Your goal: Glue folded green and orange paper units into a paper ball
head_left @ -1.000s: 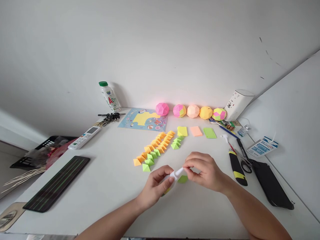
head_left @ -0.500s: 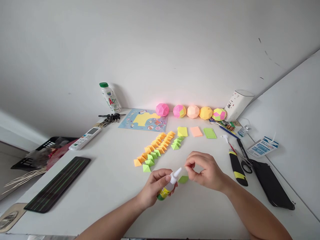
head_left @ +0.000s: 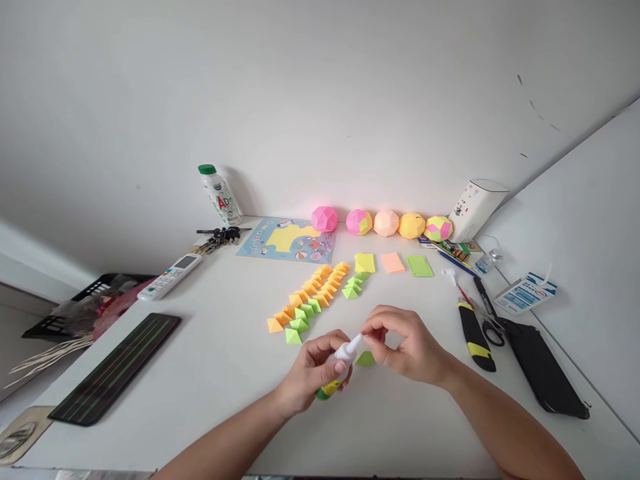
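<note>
My left hand (head_left: pixel 313 373) is wrapped around a small glue bottle (head_left: pixel 329 387) with a white nozzle, a yellow label and a green bottom. The nozzle (head_left: pixel 354 343) points up and to the right. At its tip, the thumb and forefinger of my right hand (head_left: pixel 407 343) are pinched together; whatever is between them is too small to make out. Beneath the hands a green folded paper piece (head_left: pixel 365 359) lies on the table. Beyond it, rows of orange folded paper pieces (head_left: pixel 303 295) and green folded pieces (head_left: pixel 300 325) slant across the tabletop.
Several faceted paper balls (head_left: pixel 387 223) line the wall. Before them are yellow (head_left: pixel 365 263), peach (head_left: pixel 393 263) and green paper stacks (head_left: pixel 420 266). A utility knife (head_left: pixel 475 337), scissors (head_left: pixel 494 333) and a black pouch (head_left: pixel 543 370) lie right; a remote control (head_left: pixel 170 277) lies left.
My right hand has shifted slightly left, bringing its pinched fingertips to the nozzle tip. The left hand still holds the glue bottle, which has moved very little.
</note>
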A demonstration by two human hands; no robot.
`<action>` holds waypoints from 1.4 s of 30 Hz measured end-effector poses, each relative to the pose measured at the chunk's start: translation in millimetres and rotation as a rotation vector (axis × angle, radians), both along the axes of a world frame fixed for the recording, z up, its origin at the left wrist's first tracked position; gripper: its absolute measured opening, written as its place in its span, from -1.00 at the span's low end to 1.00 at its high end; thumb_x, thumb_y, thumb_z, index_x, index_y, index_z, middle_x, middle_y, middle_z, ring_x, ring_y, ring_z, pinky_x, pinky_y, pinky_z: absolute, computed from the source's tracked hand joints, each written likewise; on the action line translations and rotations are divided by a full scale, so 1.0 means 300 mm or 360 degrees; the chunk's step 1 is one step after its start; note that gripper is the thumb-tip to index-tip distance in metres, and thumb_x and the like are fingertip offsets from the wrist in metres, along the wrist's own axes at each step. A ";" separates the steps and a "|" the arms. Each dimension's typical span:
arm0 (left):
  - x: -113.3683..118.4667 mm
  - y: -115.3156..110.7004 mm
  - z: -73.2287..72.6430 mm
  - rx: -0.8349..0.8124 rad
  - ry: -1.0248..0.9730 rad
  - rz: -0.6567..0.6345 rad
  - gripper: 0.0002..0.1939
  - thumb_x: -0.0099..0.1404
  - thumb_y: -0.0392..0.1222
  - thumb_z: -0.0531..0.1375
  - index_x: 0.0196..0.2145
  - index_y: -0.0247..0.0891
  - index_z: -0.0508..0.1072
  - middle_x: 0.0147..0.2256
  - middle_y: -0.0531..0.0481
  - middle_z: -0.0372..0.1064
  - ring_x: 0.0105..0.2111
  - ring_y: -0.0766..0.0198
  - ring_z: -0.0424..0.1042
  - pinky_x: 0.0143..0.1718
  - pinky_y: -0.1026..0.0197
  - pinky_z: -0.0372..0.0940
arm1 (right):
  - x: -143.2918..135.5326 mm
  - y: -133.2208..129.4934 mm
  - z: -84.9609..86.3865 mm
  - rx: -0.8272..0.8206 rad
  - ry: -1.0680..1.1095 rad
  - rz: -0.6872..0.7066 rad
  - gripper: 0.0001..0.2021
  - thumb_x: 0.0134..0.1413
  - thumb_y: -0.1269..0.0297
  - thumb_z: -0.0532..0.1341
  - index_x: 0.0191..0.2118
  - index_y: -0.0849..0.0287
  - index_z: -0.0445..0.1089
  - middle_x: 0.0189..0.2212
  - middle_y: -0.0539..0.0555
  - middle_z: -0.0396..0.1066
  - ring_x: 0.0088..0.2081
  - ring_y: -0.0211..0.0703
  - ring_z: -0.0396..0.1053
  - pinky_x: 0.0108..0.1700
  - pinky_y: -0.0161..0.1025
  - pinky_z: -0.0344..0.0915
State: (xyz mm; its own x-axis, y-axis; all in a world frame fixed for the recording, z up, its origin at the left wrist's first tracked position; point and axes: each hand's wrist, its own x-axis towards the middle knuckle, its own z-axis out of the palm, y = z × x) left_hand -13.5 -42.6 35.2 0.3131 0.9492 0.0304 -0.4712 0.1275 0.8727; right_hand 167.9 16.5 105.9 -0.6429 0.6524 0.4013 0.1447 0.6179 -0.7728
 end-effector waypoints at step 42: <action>0.010 0.003 0.030 -0.0095 0.0011 0.0077 -0.71 0.28 0.00 0.09 -0.32 -0.31 0.41 -0.37 -0.07 0.36 -0.40 0.29 0.33 -0.31 0.21 0.21 | -0.026 -0.014 -0.030 -0.0267 0.0034 -0.0288 -0.88 -0.08 0.52 0.14 -0.51 0.19 0.25 -0.55 -0.05 0.25 -0.52 -0.33 0.20 -0.48 -0.38 0.20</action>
State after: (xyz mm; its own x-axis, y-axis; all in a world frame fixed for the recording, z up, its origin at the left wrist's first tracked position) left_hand -10.5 -41.6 44.2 0.2668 0.9633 -0.0289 -0.4721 0.1568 0.8675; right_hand 160.1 12.5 97.0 -0.5022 0.8148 0.2897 0.2240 0.4462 -0.8665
